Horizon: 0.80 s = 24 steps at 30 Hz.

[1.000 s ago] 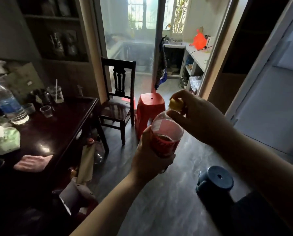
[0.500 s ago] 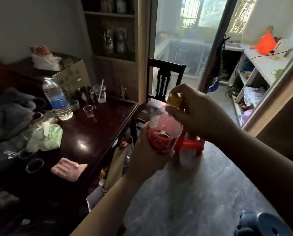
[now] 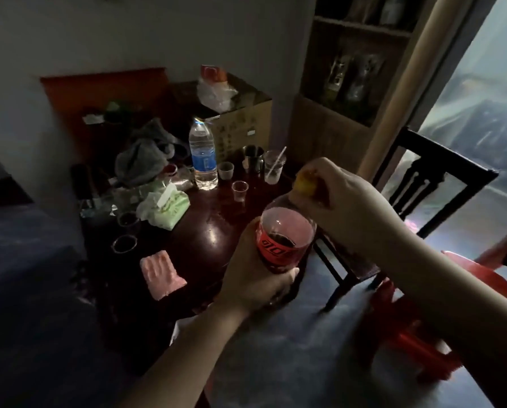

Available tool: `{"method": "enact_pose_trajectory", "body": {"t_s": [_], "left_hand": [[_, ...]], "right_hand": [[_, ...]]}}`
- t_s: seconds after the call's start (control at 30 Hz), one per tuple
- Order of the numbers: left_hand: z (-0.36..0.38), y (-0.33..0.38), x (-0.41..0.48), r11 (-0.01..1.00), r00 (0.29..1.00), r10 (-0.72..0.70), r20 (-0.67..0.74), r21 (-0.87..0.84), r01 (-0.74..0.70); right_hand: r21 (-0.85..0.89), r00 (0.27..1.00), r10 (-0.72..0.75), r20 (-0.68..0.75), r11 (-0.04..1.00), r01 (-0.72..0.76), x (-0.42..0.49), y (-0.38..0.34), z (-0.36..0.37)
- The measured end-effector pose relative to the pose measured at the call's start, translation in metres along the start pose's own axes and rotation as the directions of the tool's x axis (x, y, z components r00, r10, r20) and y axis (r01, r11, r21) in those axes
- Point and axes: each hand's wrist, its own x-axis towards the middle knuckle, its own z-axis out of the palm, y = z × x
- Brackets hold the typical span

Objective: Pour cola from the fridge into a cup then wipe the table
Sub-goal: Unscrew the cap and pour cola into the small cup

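A cola bottle (image 3: 284,237) with a red label is held tilted over the near corner of the dark wooden table (image 3: 208,240). My left hand (image 3: 252,275) grips its lower body. My right hand (image 3: 343,207) is closed around its yellow cap (image 3: 304,184). A small clear plastic cup (image 3: 240,190) stands empty on the table beyond the bottle. A folded pink cloth (image 3: 161,273) lies on the table's near left part.
On the table stand a water bottle (image 3: 202,156), a pack of tissues (image 3: 165,209), a metal mug (image 3: 253,159), a cup with a straw (image 3: 273,166) and two dark bowls. A black chair (image 3: 441,178) and red stool (image 3: 441,313) stand to the right.
The view has swung left and down onto the table, and the bottle is now above its near corner. Both hands keep the same hold on bottle and cap.
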Motion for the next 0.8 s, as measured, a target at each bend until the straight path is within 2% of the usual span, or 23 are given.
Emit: {"method": "enact_pose_trajectory", "body": {"t_s": [0.2,0.43,0.8], "left_hand": [[0.019,-0.015,0.022,0.995,0.977,-0.037,-0.21,0.084,0.056],[0.013,-0.045,0.058,0.977,0.935,-0.05,-0.35,0.178,0.118],[-0.02,-0.092,0.172,0.961,0.906,0.022,-0.423,0.258,0.097]], "right_hand": [[0.108,0.986,-0.142,0.086,0.985,0.133,0.035,0.044,0.025],[0.187,0.959,-0.225,0.172,0.963,0.193,0.089,0.069,0.064],[0.117,0.952,-0.241,0.187,0.968,0.222,0.212,0.101,0.123]]}}
